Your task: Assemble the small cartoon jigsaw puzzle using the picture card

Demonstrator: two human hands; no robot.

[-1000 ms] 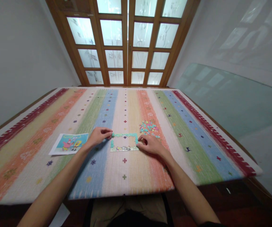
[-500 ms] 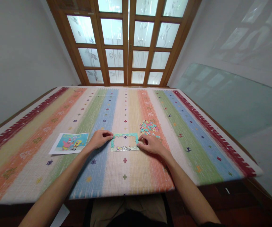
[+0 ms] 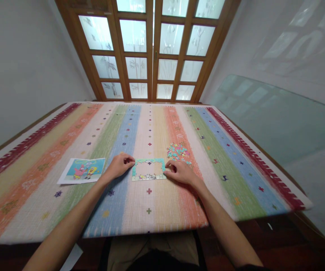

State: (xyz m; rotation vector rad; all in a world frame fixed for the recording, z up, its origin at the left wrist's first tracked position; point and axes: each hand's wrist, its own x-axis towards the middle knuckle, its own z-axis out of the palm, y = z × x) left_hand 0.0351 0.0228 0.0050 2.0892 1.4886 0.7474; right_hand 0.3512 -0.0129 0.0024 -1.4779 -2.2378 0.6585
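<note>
Head view: striped tablecloth [image 3: 134, 210] fills lower frame; wood-framed glass doors [image 3: 150, 60] upper centre, pale walls [image 3: 23, 67] both sides. Puzzle border [image 3: 148, 177] lies just below frame centre. Left hand [image 3: 119, 165], fingers curled, at its upper-left corner; right hand [image 3: 180, 172], likewise, at its right edge; cannot tell if either pinches. Loose pieces [image 3: 177, 151] right of centre. Printed picture [image 3: 84, 170] lower left; any writing too small to read.

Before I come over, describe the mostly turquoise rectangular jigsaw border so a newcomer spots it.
On the multicoloured striped cloth, look between the bare left hand and bare right hand. There lies the mostly turquoise rectangular jigsaw border; unlike the loose multicoloured puzzle pieces and cartoon-printed white paper, it frames visible cloth.
</note>
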